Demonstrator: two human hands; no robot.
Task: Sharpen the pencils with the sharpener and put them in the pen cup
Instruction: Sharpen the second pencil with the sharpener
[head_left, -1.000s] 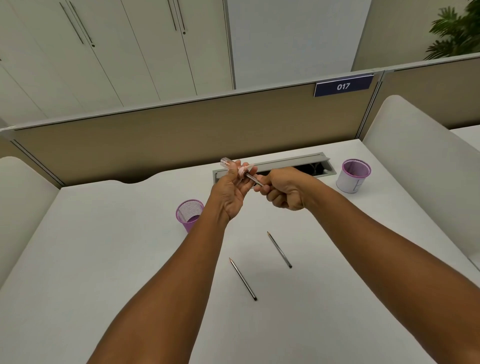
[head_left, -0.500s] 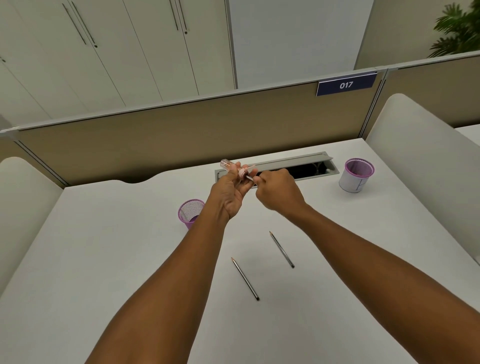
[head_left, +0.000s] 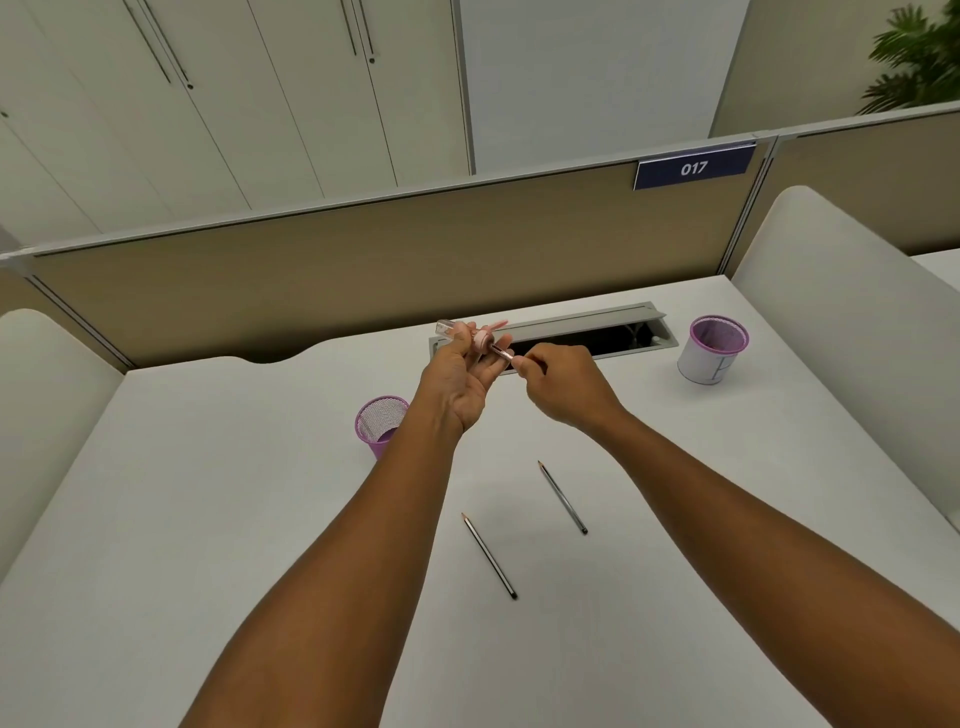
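My left hand (head_left: 462, 382) grips a pink and clear sharpener (head_left: 470, 334) above the desk. A pencil (head_left: 503, 353) sticks into the sharpener from the right, and my right hand (head_left: 563, 387) pinches it, hiding most of its length. Two more pencils lie loose on the white desk: one (head_left: 489, 555) in front of my left forearm, the other (head_left: 563, 497) between my arms. A purple mesh pen cup (head_left: 378, 423) stands just left of my left wrist. A second purple-rimmed cup (head_left: 712, 349) stands at the far right.
A grey cable slot (head_left: 574, 323) with its lid raised runs along the desk's back edge, right behind my hands. Beige partitions close off the back, and white rounded dividers (head_left: 841, 332) stand at both sides of the desk (head_left: 208, 519).
My right hand has turned on the pencil, knuckles rolling over to the top, while the left hand keeps the sharpener in place. The loose pencils and cups have not moved.
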